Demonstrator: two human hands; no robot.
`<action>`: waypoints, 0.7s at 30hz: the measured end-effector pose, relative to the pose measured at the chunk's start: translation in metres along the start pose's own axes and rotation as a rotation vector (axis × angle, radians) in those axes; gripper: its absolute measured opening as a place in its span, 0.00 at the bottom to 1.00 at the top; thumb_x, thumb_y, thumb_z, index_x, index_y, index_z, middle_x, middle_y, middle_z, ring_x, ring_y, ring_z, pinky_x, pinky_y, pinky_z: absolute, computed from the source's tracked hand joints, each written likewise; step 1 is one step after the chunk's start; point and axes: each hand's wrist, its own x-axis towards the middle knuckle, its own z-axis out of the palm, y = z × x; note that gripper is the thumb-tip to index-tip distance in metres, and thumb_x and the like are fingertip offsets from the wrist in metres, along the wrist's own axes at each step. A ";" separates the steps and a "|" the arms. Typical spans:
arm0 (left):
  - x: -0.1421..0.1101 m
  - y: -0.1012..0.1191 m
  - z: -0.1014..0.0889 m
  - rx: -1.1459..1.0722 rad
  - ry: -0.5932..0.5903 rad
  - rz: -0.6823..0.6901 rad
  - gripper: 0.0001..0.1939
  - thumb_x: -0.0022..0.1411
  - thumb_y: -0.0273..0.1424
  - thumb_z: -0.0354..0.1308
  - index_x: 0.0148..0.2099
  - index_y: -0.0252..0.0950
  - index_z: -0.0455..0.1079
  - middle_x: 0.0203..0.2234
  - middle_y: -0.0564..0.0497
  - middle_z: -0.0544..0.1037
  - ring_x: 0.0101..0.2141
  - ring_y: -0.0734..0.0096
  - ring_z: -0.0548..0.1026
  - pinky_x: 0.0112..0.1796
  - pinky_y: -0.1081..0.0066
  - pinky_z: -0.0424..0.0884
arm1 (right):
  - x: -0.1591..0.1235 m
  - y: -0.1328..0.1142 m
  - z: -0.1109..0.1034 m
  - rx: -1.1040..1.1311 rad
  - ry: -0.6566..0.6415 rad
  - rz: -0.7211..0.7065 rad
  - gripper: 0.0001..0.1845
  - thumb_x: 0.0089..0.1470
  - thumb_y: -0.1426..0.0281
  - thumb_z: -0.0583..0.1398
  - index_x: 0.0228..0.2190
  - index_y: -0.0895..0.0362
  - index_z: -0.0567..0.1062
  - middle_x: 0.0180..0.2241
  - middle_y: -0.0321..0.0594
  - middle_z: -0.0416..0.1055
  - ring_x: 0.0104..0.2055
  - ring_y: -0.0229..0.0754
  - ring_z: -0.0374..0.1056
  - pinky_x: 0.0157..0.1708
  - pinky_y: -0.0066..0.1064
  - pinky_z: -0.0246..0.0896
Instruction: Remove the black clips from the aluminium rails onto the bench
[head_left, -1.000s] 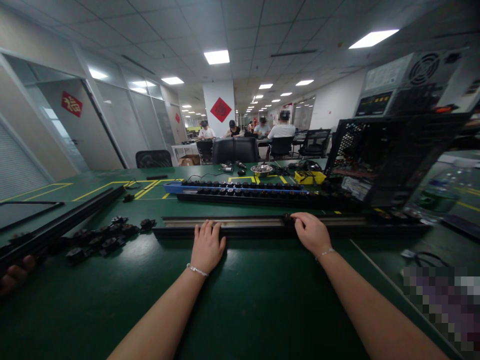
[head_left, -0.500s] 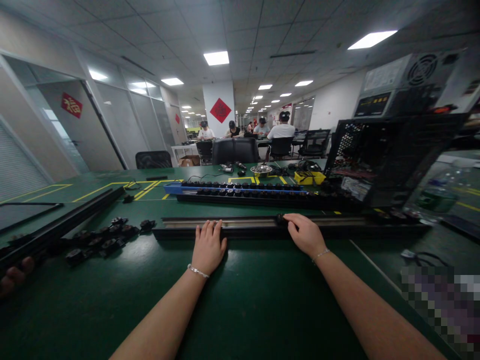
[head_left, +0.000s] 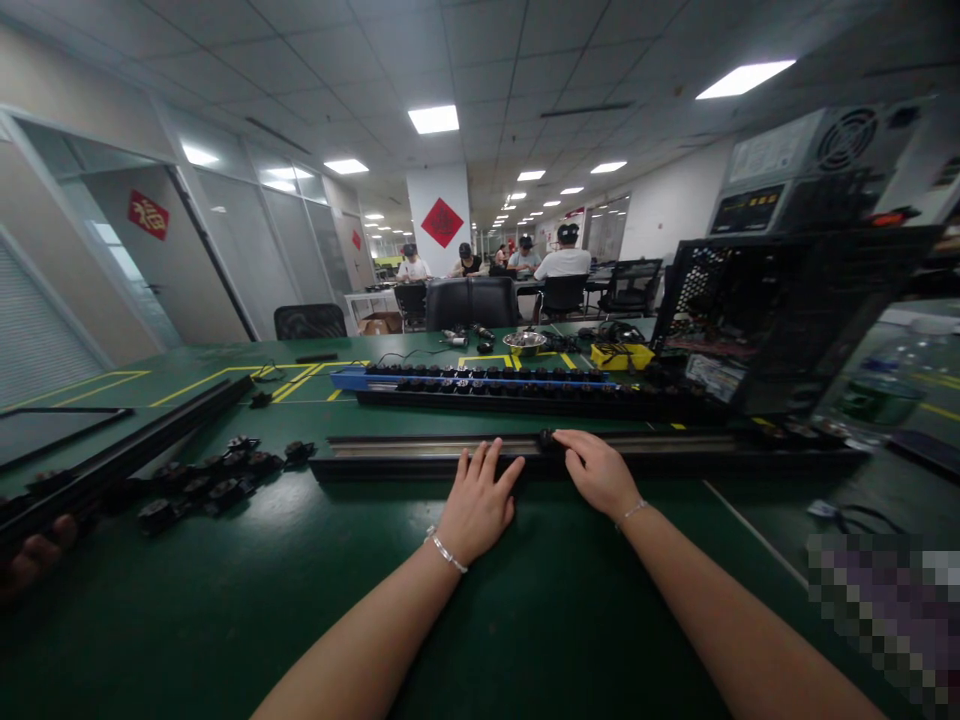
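A long black track rail (head_left: 420, 468) with a metallic strip along its top lies crosswise on the green table. My left hand (head_left: 480, 510) rests over its near edge, fingers spread and holding nothing. Just to the right, my right hand (head_left: 596, 475) has its fingers bent against a small black module (head_left: 547, 439) that sits on the rail; the fingers partly cover it. Several similar modules (head_left: 799, 432) are at the rail's right end. Loose black modules (head_left: 232, 490) lie in a heap to the left.
Behind the rail stand a blue-and-black rail (head_left: 480, 378) set with modules, a metal bowl (head_left: 525, 341) and a yellow tray (head_left: 621, 357). An open computer case (head_left: 795, 310) rises at right. Another person's hand (head_left: 41, 555) holds a black rail (head_left: 150, 430) at left.
My left hand has slid right along the rail, closer to my right hand. My right hand and the small black module have shifted a little to the left.
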 end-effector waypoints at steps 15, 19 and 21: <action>0.042 0.048 0.015 -0.042 -0.081 -0.177 0.35 0.54 0.45 0.55 0.63 0.55 0.49 0.64 0.43 0.47 0.61 0.38 0.46 0.51 0.32 0.44 | -0.004 -0.007 0.008 0.035 -0.051 -0.038 0.23 0.59 0.66 0.44 0.51 0.59 0.67 0.48 0.47 0.71 0.50 0.44 0.65 0.54 0.43 0.57; 0.046 0.051 0.017 -0.013 -0.134 -0.229 0.37 0.53 0.48 0.53 0.64 0.56 0.46 0.65 0.45 0.46 0.61 0.37 0.46 0.51 0.32 0.45 | -0.004 -0.005 0.008 -0.009 -0.091 -0.060 0.23 0.60 0.66 0.43 0.52 0.58 0.66 0.50 0.44 0.69 0.52 0.42 0.64 0.56 0.43 0.53; 0.049 0.052 0.017 -0.005 -0.150 -0.236 0.37 0.54 0.48 0.52 0.64 0.56 0.45 0.65 0.47 0.45 0.60 0.36 0.46 0.50 0.31 0.46 | -0.004 -0.003 0.007 -0.078 -0.111 -0.052 0.23 0.60 0.67 0.43 0.53 0.56 0.65 0.51 0.43 0.68 0.53 0.41 0.63 0.57 0.45 0.49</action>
